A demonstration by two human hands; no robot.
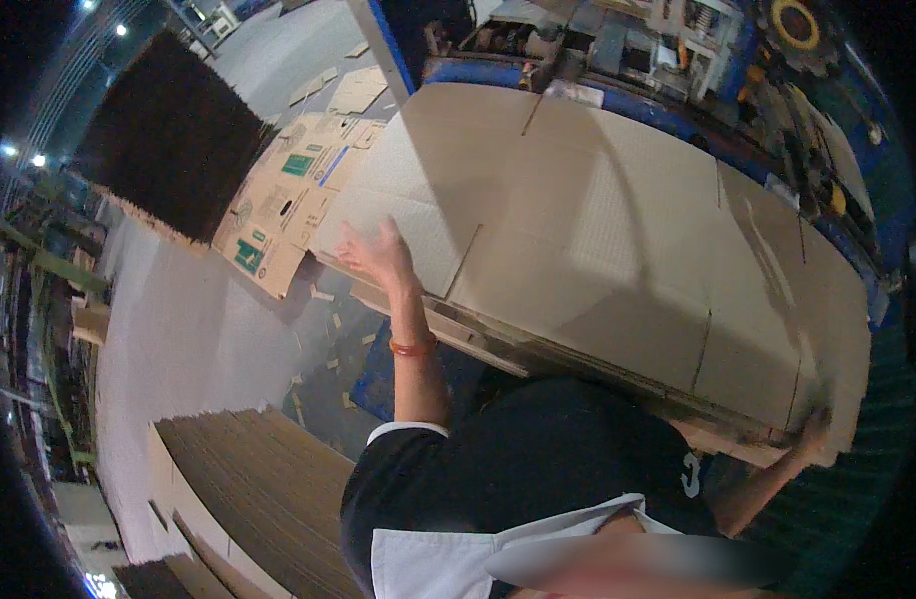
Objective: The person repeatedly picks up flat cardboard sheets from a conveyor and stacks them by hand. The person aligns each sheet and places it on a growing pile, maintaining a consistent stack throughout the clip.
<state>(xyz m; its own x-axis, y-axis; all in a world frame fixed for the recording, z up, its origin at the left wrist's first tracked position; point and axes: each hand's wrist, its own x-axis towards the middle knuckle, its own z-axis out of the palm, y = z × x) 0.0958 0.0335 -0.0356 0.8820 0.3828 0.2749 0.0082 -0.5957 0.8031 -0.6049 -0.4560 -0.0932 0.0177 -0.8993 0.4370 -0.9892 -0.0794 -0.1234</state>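
Note:
A large flat brown cardboard sheet [578,240], creased and slotted, lies on a stack in front of me. Over its left end is my left hand [380,258], fingers spread, with nothing in them; I cannot tell whether it touches the board. An orange band [413,349] circles that wrist. At the near right corner of the sheet, my right hand [815,431] is smeared by motion and partly in shadow. Its fingers do not show clearly, so whether it grips the board's edge is unclear.
Beyond the sheet stands a blue machine [658,55] with metal parts. To the left are printed cardboard blanks [288,195] and a tall dark stack [169,140]. Another stack of cardboard [248,489] stands near me at lower left. Scraps lie on the floor [169,349].

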